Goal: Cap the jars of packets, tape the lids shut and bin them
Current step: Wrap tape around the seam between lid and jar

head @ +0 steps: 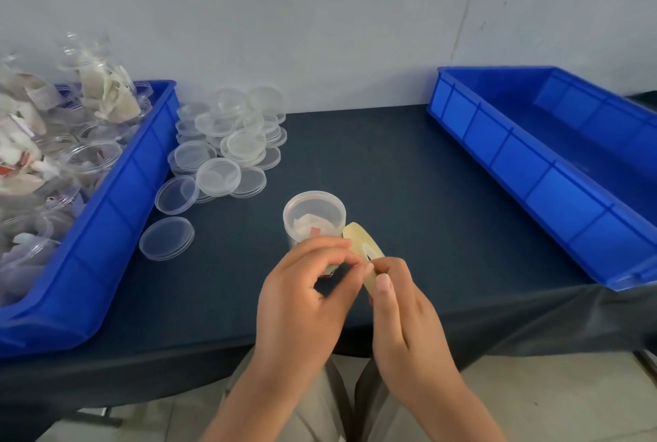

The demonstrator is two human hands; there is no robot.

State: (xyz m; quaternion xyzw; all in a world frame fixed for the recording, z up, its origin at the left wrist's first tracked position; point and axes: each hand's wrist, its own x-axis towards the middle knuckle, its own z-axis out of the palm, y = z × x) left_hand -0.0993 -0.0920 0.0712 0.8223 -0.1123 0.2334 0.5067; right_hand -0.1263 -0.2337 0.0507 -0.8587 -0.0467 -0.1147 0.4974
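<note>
Fingers (332, 250) of the left hand (302, 299) pinch the tape (356, 233), right hand (401, 313) clamped on it; jar (314, 212) looks capped. Taping now, next peel a strip free.

One head-worn camera looks forward and down, close over the near table (409, 164) edge. The wall (320, 15) lies far ahead.

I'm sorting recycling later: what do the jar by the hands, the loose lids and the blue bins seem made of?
Jar: likely clear glossy plastic; packets show through. Loose lids: seemingly the same; dark cloth shows through. Blue bins: opaque moulded plastic, ribbed walls, slight sheen.
</note>
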